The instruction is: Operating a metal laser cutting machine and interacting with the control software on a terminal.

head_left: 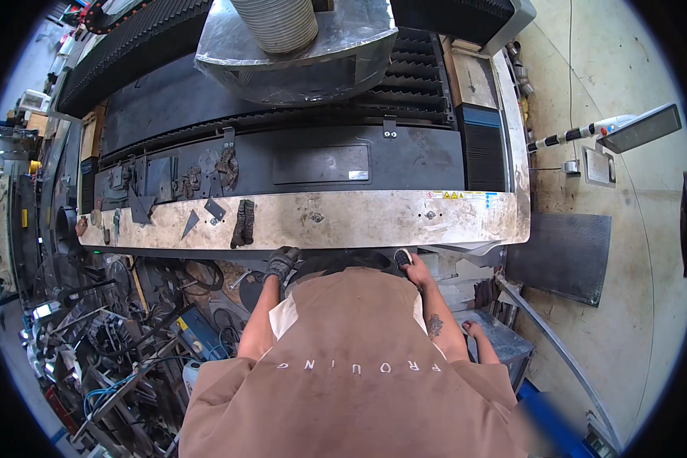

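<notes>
My left hand (282,263) wears a dark, dirty work glove and is just below the front edge of a large flatbed cutting machine (359,217). Its fingers are too foreshortened to show whether they grip anything. My bare right hand (414,272) is by the same edge, closed around a small black object with a pale rim (402,259), its kind unclear. Another dark glove (243,223) lies on the machine's pale front ledge, left of centre. Near it are small dark metal offcuts (215,208), one of them triangular (190,222).
A co-worker's hand (473,329) is at my right, near a grey metal box (496,343). Scrap metal and cables (122,359) crowd the lower left. A dark perforated panel (559,257) and a monitor on an arm (641,128) stand right. A hood (298,65) overhangs the bed.
</notes>
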